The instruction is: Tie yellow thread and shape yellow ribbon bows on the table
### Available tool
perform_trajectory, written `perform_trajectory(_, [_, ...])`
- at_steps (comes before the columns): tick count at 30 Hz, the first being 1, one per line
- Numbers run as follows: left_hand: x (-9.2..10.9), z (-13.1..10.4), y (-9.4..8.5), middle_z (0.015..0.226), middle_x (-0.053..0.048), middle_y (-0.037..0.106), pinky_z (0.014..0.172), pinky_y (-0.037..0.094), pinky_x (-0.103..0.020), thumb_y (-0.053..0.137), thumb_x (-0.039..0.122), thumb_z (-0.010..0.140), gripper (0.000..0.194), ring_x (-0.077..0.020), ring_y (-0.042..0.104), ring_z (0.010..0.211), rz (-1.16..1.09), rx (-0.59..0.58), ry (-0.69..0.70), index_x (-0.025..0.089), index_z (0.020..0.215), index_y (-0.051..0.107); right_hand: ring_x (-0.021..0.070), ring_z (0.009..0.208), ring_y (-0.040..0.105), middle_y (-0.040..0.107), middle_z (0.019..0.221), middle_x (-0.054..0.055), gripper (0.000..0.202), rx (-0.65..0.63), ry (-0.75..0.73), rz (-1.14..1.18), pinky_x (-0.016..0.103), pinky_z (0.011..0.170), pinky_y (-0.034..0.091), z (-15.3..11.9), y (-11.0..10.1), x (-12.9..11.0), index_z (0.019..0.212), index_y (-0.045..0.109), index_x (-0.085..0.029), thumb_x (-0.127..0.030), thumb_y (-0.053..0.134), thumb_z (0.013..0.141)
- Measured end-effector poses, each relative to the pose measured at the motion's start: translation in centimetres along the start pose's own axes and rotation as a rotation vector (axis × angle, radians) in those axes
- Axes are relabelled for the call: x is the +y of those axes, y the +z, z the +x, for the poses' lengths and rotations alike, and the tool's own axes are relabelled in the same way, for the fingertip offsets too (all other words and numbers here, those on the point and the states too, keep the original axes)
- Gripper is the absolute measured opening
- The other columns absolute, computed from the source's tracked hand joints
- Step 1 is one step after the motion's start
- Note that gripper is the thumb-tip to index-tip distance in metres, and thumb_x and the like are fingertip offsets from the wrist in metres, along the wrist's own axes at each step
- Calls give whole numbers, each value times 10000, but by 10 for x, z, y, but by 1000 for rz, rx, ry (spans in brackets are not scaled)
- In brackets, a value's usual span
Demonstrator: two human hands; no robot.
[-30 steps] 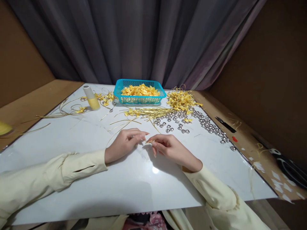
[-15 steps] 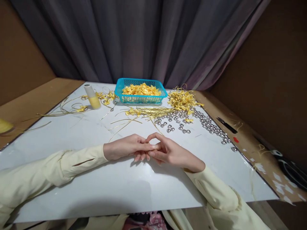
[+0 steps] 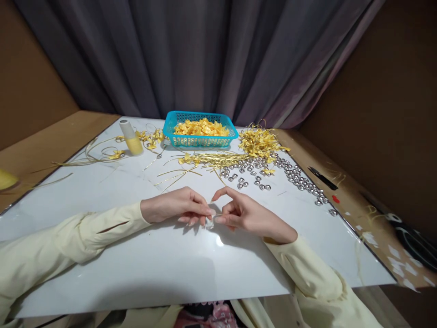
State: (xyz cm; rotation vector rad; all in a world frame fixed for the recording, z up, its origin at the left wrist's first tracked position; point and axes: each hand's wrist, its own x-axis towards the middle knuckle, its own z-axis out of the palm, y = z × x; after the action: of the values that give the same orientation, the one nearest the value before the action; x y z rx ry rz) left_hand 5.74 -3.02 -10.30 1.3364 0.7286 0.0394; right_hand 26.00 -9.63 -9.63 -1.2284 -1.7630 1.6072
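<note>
Over the white board, my left hand pinches a small whitish piece between thumb and fingertips. Just to its right, my right hand is closed on a thin pale strand that runs across the gap to the piece. My right index finger is raised and bent above the strand. The exact shape of the whitish piece is too small and blurred to make out. Beyond my hands lie gold wires and scattered silver beads.
A blue basket of yellow pieces stands at the back, with a yellow bunch to its right. A white and yellow bottle stands at back left. Black tweezers and black scissors lie at the right.
My hands have moved slightly apart. The whitish piece and the strand between them now show, where my fingers had overlapped before.
</note>
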Motion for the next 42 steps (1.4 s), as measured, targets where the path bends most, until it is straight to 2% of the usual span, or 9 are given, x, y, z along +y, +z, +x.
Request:
perform_trajectory(7, [9, -7, -4, 646, -46, 683, 399, 171, -206, 664, 337, 774, 237, -60, 430, 465, 79, -20, -17, 137, 672, 741, 68, 476, 360, 484, 517, -51, 106, 20, -18, -132, 192, 484, 288, 0, -3, -4, 878, 543, -130, -235, 546, 866])
perform_trajectory(12, [8, -8, -11, 709, -88, 724, 389, 165, -206, 659, 349, 774, 251, -64, 433, 463, 80, -25, -35, 133, 706, 765, 76, 509, 372, 468, 557, -26, 211, 21, 22, -222, 207, 505, 286, -1, -5, -5, 791, 612, -115, -266, 503, 890])
perform_trajectory(16, [8, -7, -13, 764, -119, 742, 376, 165, -195, 672, 355, 755, 247, -80, 484, 485, 14, -2, -91, 130, 723, 768, 82, 554, 373, 476, 609, -19, 246, 12, -2, -266, 209, 525, 294, 0, -5, -2, 845, 643, -118, -335, 533, 885])
perform_trajectory(20, [9, -5, -12, 768, -129, 745, 371, 168, -186, 660, 345, 762, 247, -75, 483, 476, -21, 0, -117, 124, 740, 769, 80, 553, 360, 461, 598, -37, 245, 17, -4, -279, 205, 525, 297, 3, -2, 0, 910, 643, -123, -357, 611, 844])
perform_trajectory(26, [6, -4, -13, 796, -144, 747, 360, 205, -190, 649, 384, 775, 297, -84, 508, 469, -49, -26, -110, 111, 772, 765, 81, 569, 414, 529, 616, -19, 194, 31, -56, -268, 203, 555, 330, 5, 1, -2, 779, 611, -126, -269, 535, 887])
perform_trajectory(34, [2, -2, -18, 853, -167, 743, 356, 232, -179, 602, 480, 827, 411, -92, 545, 493, -97, -65, -120, 100, 862, 754, 83, 544, 414, 521, 582, -26, 215, 51, -67, -268, 210, 543, 326, 5, 0, 0, 749, 595, -133, -294, 543, 881])
perform_trajectory(42, [1, -2, -13, 830, -135, 749, 361, 208, -175, 642, 391, 794, 292, -96, 560, 517, -60, -99, -102, 122, 821, 753, 76, 530, 407, 512, 571, -28, 211, 44, -56, -254, 202, 524, 318, 5, 1, -4, 756, 604, -130, -277, 531, 888])
